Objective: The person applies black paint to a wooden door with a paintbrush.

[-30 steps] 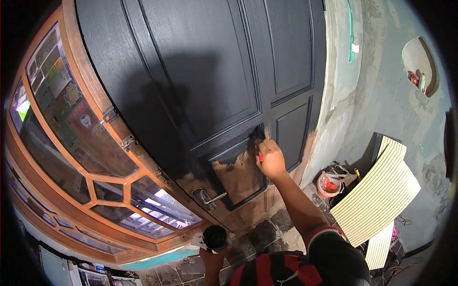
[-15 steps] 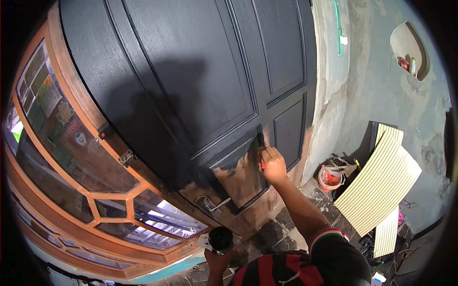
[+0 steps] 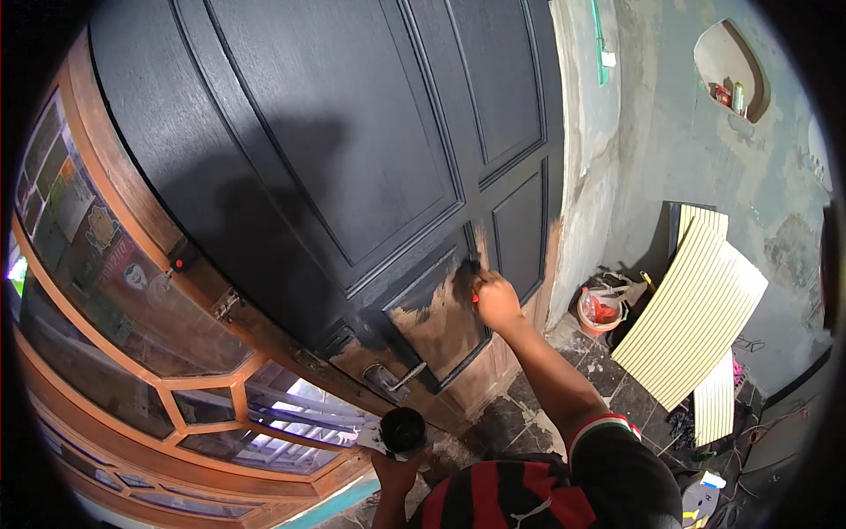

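My right hand (image 3: 497,298) is closed round a paintbrush (image 3: 471,268) with a bit of red on its handle. The dark bristles touch the door (image 3: 352,159) at the upper right of a partly painted lower panel (image 3: 439,319). Most of the door is dark grey; bare brown wood shows in that panel and around the metal handle (image 3: 393,379). My left hand (image 3: 397,472) holds a container of black paint (image 3: 404,430) low in front of the door, fingers wrapped round its underside.
Orange-brown framed windows (image 3: 167,353) run along the left. On the right, ribbed cream panels (image 3: 696,309) lean near a bucket (image 3: 599,310) with red things in it. A wall niche (image 3: 731,70) holds small items. Dark tiles (image 3: 507,423) cover the floor.
The brush has moved down a little, from the strip beside the panel onto its upper right corner. Dark paint covers more of that corner. The whole view has shifted slightly.
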`<control>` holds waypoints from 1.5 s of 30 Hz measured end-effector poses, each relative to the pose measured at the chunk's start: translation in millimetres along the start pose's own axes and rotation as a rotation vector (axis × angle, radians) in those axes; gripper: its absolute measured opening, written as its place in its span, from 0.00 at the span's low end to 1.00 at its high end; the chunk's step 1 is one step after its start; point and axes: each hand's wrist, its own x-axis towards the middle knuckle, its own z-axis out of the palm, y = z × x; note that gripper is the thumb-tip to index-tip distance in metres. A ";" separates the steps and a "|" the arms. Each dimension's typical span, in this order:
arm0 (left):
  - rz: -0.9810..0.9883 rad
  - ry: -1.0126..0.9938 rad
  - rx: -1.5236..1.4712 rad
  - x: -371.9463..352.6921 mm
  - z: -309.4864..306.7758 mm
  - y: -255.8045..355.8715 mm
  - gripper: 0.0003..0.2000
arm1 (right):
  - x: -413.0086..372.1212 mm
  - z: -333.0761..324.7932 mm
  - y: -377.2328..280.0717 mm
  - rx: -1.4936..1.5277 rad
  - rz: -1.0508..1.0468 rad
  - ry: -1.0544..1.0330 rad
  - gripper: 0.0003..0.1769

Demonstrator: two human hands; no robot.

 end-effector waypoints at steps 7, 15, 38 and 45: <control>-0.077 -0.039 0.006 5.0 -0.8 -2.3 0.39 | 22.9 -33.8 -14.7 0.049 -0.093 0.201 0.13; -0.057 -0.014 -0.045 -4.5 17.7 18.0 0.44 | -97.9 77.6 64.8 0.026 0.156 -0.605 0.07; -0.148 0.160 0.025 -82.5 36.0 1.4 0.41 | 56.4 -45.7 31.3 0.115 -0.261 -0.019 0.22; -0.147 0.232 -0.036 -104.2 9.2 35.4 0.38 | -1.2 2.9 7.8 0.196 -0.040 -0.041 0.10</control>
